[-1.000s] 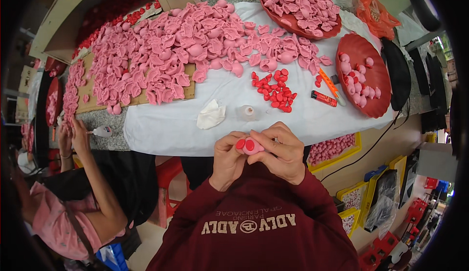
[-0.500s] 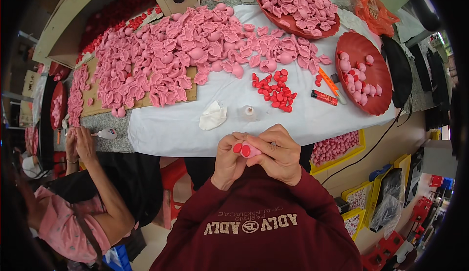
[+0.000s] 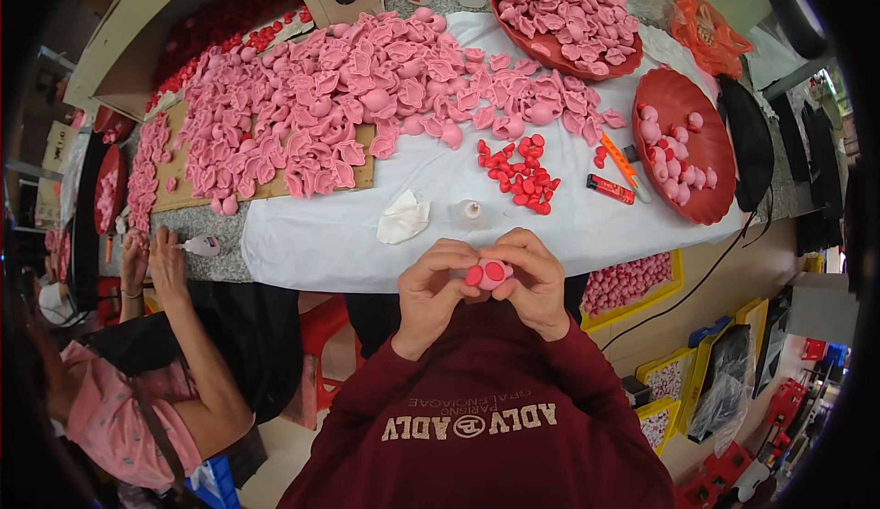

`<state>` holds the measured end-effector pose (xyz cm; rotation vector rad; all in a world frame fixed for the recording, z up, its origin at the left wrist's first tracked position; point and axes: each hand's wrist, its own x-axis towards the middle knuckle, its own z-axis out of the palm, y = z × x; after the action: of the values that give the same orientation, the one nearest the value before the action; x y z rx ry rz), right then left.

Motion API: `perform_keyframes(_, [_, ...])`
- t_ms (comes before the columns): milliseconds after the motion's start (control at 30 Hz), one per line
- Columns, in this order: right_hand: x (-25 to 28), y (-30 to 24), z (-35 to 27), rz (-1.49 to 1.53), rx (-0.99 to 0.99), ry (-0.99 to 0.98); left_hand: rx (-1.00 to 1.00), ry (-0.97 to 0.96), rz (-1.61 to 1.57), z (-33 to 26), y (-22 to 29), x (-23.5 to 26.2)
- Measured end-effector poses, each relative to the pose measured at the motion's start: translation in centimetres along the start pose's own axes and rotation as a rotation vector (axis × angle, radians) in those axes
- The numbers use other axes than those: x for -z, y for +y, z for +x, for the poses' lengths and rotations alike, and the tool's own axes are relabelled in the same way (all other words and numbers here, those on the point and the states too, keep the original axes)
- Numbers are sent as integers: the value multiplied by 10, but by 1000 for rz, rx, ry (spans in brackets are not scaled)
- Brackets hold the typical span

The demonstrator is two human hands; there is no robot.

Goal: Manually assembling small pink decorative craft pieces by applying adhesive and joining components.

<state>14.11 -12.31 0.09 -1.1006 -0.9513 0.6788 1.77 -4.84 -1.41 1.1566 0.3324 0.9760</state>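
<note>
A small rounded pink plastic part with two red ovals (image 3: 493,273) sits between my two hands, in front of my chest. My left hand (image 3: 429,296) pinches its left side with thumb and fingers. Gripping the right side the same way is my right hand (image 3: 533,291). The red ovals face up between the thumbs. Beyond my hands, on the white cloth (image 3: 312,243), are a small clear squeeze bottle (image 3: 470,215), a crumpled white tissue (image 3: 403,217) and a loose pile of red oval pieces (image 3: 522,177).
Pink shell-shaped parts (image 3: 321,105) are heaped across the far left. Two red dishes hold pink parts: a full one (image 3: 605,71) and a scalloped one (image 3: 720,156). An orange-handled tool (image 3: 621,160) and red tube (image 3: 610,188) lie nearby. A co-worker's arm (image 3: 197,335) is at left.
The pink part has turned in my fingers, and both hands have shifted around it. My left fingers have opened out somewhat while still holding it. The view has shifted slightly.
</note>
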Motion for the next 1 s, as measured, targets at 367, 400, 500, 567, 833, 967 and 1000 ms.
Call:
perform_keyframes(367, [1, -14, 9, -466, 242, -21, 269, -11, -470, -7, -12, 3])
perform_keyframes(400, [2, -13, 9, -465, 243, -21, 257, -9, -479, -7, -12, 2])
perform_keyframes(500, [4, -10, 7, -470, 274, -48, 220, 4, -459, -8, -15, 0])
perform_keyframes(567, [5, -9, 6, -505, 284, -49, 196, 13, -430, -8, -15, 0])
perform_keyframes(833, [5, -6, 6, -382, 159, -65, 183, 15, -268, -3, -3, -1])
perform_keyframes(967, [6, -7, 8, -346, 73, -54, 330, 24, -258, 0, 9, -2])
perform_keyframes(1000, [7, -7, 9, -345, 74, -56, 283, -3, -226, -1, 6, 0])
